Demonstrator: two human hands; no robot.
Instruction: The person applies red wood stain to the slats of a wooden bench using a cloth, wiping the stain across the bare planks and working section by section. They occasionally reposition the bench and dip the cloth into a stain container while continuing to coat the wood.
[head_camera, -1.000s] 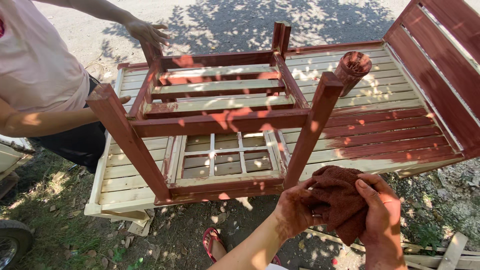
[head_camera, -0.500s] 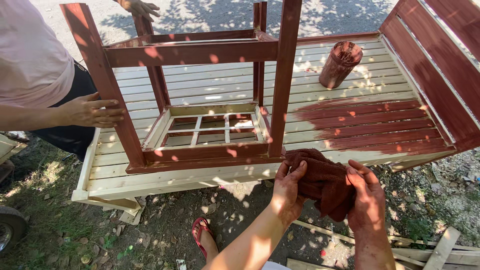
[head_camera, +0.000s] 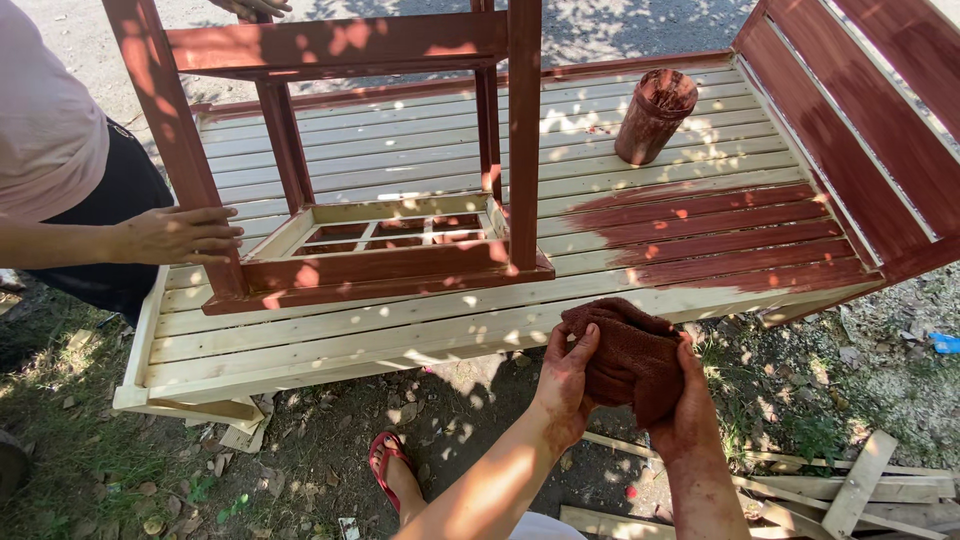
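The stained frame (head_camera: 370, 150) now stands upright, while both hands, left hand (head_camera: 563, 380) and right hand (head_camera: 690, 415), with fingers curled, pinch the stain-soaked rag (head_camera: 625, 355) between them, bunching it.

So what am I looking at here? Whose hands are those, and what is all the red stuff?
The camera sits on a person's head and looks down, so the two stained hands at the bottom are theirs. The left hand and right hand together hold a dark red-brown rag. In front is a pale slatted wooden bench, partly stained red. On it stand a small red wooden frame and a stain-smeared jar. Another person's hand rests on the frame's leg. Below are dirt, grass and a red sandal.
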